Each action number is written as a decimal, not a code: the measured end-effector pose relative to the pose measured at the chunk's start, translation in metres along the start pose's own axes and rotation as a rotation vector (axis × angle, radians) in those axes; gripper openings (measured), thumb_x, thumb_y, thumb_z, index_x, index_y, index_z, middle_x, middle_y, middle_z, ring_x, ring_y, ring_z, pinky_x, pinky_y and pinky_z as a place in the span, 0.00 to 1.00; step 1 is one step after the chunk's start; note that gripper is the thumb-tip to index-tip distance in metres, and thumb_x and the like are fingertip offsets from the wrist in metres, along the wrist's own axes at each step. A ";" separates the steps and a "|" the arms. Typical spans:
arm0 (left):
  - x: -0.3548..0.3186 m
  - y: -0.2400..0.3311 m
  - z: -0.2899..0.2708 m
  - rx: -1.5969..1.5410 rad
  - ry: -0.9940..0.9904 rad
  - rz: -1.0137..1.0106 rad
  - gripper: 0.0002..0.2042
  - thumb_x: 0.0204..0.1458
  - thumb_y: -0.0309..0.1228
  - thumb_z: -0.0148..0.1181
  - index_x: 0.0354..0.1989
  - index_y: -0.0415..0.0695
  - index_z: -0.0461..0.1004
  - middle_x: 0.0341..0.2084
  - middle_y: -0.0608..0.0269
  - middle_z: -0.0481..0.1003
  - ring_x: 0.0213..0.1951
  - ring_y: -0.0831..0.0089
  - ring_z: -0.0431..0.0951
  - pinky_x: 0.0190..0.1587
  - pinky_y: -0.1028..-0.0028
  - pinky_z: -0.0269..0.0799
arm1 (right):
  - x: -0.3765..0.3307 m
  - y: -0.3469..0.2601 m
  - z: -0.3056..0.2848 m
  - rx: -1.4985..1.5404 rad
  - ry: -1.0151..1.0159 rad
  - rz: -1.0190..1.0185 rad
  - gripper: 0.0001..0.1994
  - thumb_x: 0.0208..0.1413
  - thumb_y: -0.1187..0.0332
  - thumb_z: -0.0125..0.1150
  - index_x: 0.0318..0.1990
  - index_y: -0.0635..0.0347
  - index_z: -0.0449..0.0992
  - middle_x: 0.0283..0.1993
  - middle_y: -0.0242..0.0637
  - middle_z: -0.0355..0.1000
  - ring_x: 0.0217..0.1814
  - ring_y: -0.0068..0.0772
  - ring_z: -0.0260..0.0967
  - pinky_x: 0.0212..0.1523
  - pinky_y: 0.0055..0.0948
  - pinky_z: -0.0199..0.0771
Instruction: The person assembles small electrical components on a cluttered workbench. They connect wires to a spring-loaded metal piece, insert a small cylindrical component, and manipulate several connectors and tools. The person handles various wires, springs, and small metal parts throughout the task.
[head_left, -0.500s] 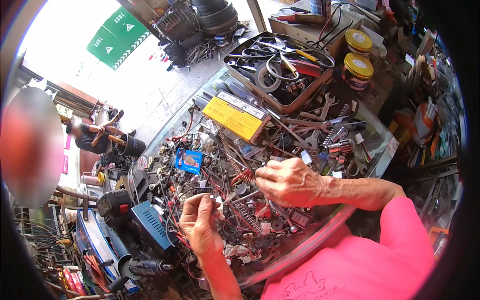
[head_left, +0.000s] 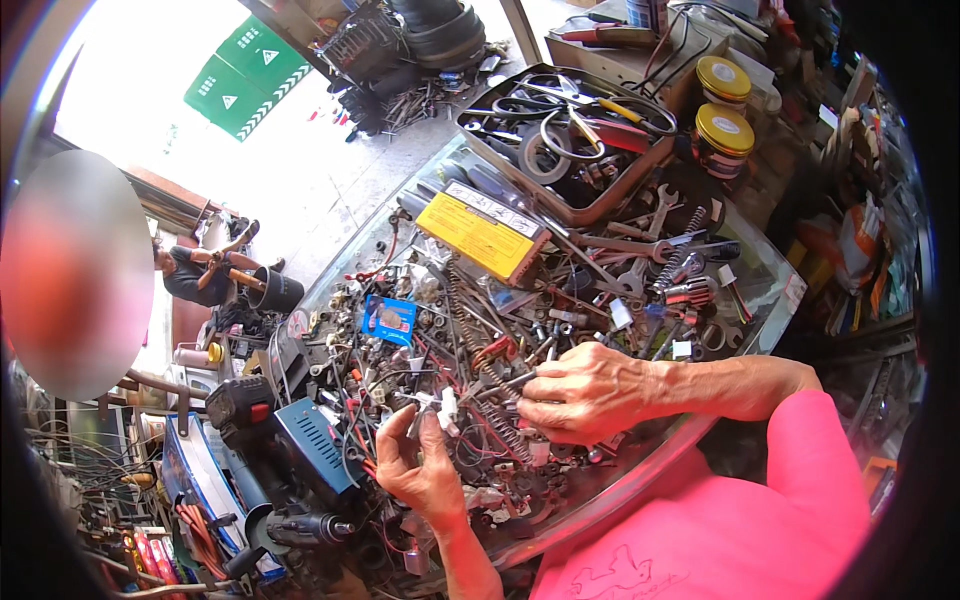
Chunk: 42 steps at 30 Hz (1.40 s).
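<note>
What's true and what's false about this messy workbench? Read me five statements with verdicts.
1. The yellow box lies on top of the clutter. True.
2. The blue card lies to the right of the yellow box in the picture. False: it lies to the left.
3. A tape roll sits in the metal tray. True.
4. The left hand rests on the yellow box. False: it is at the loose parts, apart from the box.
5. The right hand is also at the loose parts. True.
</note>
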<state>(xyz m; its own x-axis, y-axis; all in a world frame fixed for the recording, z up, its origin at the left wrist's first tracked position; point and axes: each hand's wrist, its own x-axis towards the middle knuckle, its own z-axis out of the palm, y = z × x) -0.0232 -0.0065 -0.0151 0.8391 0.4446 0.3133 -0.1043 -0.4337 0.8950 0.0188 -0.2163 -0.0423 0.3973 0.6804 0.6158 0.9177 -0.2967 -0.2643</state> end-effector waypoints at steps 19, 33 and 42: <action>-0.009 -0.009 -0.019 0.219 -0.088 0.201 0.06 0.45 0.22 0.61 0.31 0.36 0.74 0.24 0.58 0.74 0.28 0.68 0.74 0.32 0.72 0.68 | 0.090 -0.003 0.044 -0.463 -0.348 0.537 0.28 0.56 0.47 0.46 0.49 0.67 0.70 0.46 0.59 0.67 0.53 0.56 0.63 0.55 0.50 0.55; -0.010 -0.009 -0.017 0.109 -0.163 0.110 0.06 0.47 0.24 0.61 0.33 0.35 0.75 0.26 0.56 0.74 0.30 0.64 0.75 0.35 0.70 0.69 | 0.105 0.014 0.002 -0.359 -0.161 0.395 0.13 0.51 0.60 0.56 0.35 0.61 0.73 0.40 0.46 0.69 0.46 0.45 0.66 0.52 0.43 0.60; -0.013 -0.010 -0.014 0.145 -0.168 0.162 0.06 0.46 0.23 0.61 0.33 0.36 0.75 0.25 0.56 0.74 0.29 0.63 0.75 0.34 0.69 0.70 | 0.089 0.073 -0.027 -0.374 -0.213 0.795 0.30 0.42 0.54 0.58 0.52 0.66 0.68 0.59 0.58 0.58 0.59 0.54 0.60 0.58 0.43 0.61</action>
<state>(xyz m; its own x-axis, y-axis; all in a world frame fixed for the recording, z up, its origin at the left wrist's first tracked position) -0.0407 0.0034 -0.0236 0.8956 0.2298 0.3809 -0.1769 -0.6016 0.7790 0.1208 -0.1952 0.0136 0.9402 0.2799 0.1943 0.3258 -0.9054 -0.2722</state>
